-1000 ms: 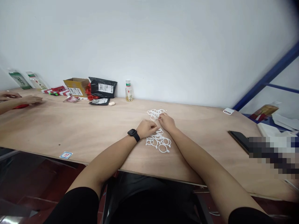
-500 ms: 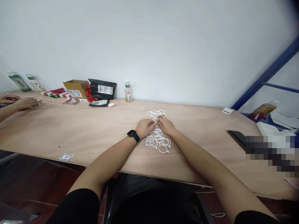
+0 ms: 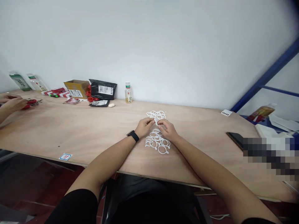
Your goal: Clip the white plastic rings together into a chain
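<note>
L hand [image 3: 145, 127], R hand [image 3: 168, 130] on rings [image 3: 157, 144]

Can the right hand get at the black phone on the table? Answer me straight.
Probably yes. The right hand is at the white plastic rings, but it rests on the same plywood tabletop as the black phone, and nothing shows in the way between them.
</note>
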A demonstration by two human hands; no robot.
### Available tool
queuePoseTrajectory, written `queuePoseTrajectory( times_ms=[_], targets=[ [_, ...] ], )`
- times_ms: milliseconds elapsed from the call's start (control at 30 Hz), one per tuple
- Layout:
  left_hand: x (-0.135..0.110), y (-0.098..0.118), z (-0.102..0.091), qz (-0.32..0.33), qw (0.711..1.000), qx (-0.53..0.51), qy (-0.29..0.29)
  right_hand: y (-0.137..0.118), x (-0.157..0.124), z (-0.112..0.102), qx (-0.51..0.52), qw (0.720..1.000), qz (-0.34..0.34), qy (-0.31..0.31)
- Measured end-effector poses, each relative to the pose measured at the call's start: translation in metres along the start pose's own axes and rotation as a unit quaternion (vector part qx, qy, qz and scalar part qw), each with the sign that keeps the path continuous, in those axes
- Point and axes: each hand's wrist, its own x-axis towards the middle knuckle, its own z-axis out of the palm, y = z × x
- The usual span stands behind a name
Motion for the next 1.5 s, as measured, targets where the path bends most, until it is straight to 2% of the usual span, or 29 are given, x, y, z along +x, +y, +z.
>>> queuePoseTrajectory(
  times_ms=[100, 200, 467, 733, 867, 1500],
  targets=[
    [-0.001, -0.001, 0.001, 0.000, 1.000, -0.005, 0.021, 0.000, -0.002, 0.001, 0.010, 0.999, 0.029, 0.013],
    [-0.001, 0.000, 0.001, 0.015, 1.000, -0.001, 0.019, -0.001, -0.002, 0.001, 0.012, 0.999, 0.048, 0.007],
    [-0.004, 0.012, -0.002, 0.065, 0.993, 0.098, 0.009, 0.004, -0.001, 0.001, -0.017, 0.999, 0.036, -0.013],
    [-0.004, 0.014, -0.005, 0.138, 0.976, 0.167, 0.010, 0.002, 0.001, 0.003, -0.059, 0.997, -0.047, 0.033],
    [-0.003, 0.014, -0.005, 0.159, 0.970, 0.182, 0.006, -0.001, 0.001, 0.004, -0.075, 0.995, -0.056, 0.032],
    [-0.002, 0.012, -0.006, 0.158, 0.962, 0.221, -0.001, -0.001, 0.000, 0.007, -0.115, 0.992, -0.037, 0.028]
  ],
)
